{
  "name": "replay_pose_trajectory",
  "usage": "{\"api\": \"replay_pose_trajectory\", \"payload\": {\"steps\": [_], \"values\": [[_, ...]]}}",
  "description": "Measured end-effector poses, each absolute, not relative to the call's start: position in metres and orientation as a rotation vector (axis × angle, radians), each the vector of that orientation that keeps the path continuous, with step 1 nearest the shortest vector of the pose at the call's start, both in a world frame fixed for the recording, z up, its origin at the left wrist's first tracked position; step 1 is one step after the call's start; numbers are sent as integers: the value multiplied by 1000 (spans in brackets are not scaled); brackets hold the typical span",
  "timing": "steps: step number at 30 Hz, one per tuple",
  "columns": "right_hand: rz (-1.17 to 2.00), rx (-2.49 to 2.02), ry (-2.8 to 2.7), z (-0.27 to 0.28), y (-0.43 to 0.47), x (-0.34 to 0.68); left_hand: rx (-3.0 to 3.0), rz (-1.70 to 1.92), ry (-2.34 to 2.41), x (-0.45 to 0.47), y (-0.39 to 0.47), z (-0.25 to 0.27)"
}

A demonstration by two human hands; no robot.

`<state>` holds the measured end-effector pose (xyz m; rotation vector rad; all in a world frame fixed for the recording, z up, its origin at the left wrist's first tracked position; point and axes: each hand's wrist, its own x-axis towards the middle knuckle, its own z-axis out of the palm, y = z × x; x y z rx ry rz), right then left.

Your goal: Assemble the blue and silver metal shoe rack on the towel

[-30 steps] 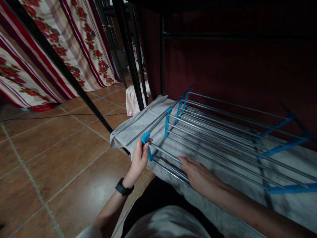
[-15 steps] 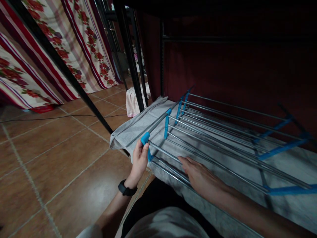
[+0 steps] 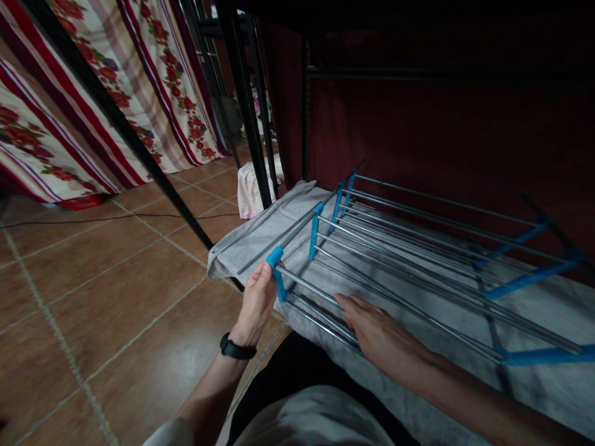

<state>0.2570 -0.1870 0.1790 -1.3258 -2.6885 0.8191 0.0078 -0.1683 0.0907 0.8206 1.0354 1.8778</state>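
A rack of silver metal tubes (image 3: pixel 395 251), probably light and stiff, is laid on grey cloth (image 3: pixel 260 238). Its near-left blue plastic corner (image 3: pixel 275 255), seemingly the surest hold, is pinched by the left hand (image 3: pixel 259 303); whether the near tube (image 3: pixel 307 284) is gripped by the right hand (image 3: pixel 381 334) cannot be told.

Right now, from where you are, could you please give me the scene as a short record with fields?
Left hand: at a blue connector, touching it; exact grip partly hidden
Right hand: on the front tube, fingers partly hidden
Rack: metal tubes with blue end pieces, lying on the sheet
Sheet: gray, under the rack
Band: black, on the left wrist
Curtain: floral and striped, far left
Floor: brown tiles, a dark cable across them
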Motion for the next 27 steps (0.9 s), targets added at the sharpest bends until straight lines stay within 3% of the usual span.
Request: {"api": "replay_pose_trajectory", "payload": {"steps": [27], "values": [[828, -1271, -2688, 186, -186, 262, 868, 1916, 1136, 23, -171, 88]]}}
